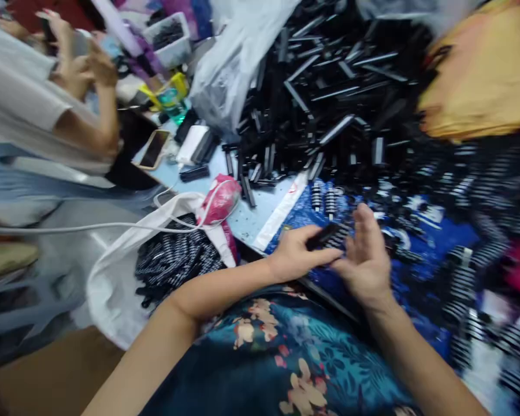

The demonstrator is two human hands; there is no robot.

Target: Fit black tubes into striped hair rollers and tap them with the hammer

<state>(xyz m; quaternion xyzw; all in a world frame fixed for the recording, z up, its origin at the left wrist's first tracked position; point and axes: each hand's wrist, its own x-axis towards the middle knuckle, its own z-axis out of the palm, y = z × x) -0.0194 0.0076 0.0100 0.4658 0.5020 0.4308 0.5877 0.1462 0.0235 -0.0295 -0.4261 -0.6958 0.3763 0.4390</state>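
Left hand (295,252) squeezes a black stick (323,236); right hand (368,263), not closed, is just beside it, over a blue bag (301,208).

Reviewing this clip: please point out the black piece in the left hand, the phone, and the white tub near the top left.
Black piece (323,236): head view, on its dark body.
Phone (155,149): head view, mid-screen.
White tub (175,53): head view, on its outer wall.

Phone (155,149) lies screen up on bench (248,222), left side. Clear bag (227,72) beyond it, to the right. White cable (69,229) runs to pink bundle (222,201) at bench edge. Yellow sheet (481,75) upper right; co-worker (21,86) far left.
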